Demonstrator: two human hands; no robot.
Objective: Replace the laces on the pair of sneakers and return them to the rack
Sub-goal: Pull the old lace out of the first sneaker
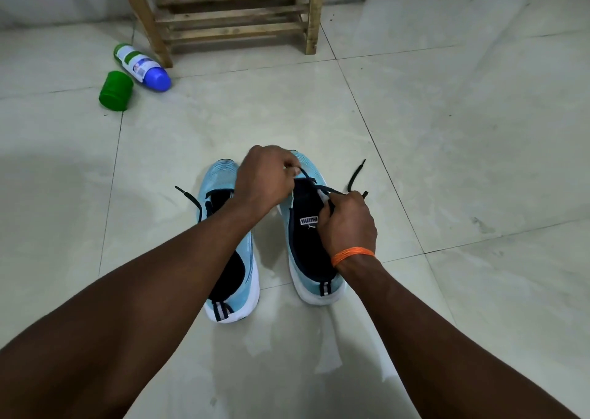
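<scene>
Far over at ten o'clock a green cap (pixel 116 91) lies on its side on the pale tiled floor (pixel 447 131). Just beside it, at its one o'clock, is a tipped bottle (pixel 142 67) with a white label and a blue end. The bottle's upper end lies close to the left leg of the wooden rack (pixel 236 19), which stands at twelve o'clock against the wall.

Nearer me, just below the middle of the floor, the two pale blue sneakers sit side by side with their toes pointing to twelve. The left sneaker (pixel 220 176) rests flat under the person's left forearm. Its loose lace (pixel 191 199) trails out towards ten o'clock onto the tile.

The left hand (pixel 265 179) reaches across to the right sneaker (pixel 303 201). Its fingertips are curled and pinch the dark lace (pixel 356 176) near the front of the tongue. The right sneaker has a dark lining and a white logo patch, and its heel is at six o'clock.

The right hand (pixel 348 223) is at the shoe's three o'clock side. It is clenched round the same dark lace and wears an orange thread band (pixel 352 255) at the wrist. One free end of that lace sticks up towards one o'clock beyond the knuckles.
</scene>
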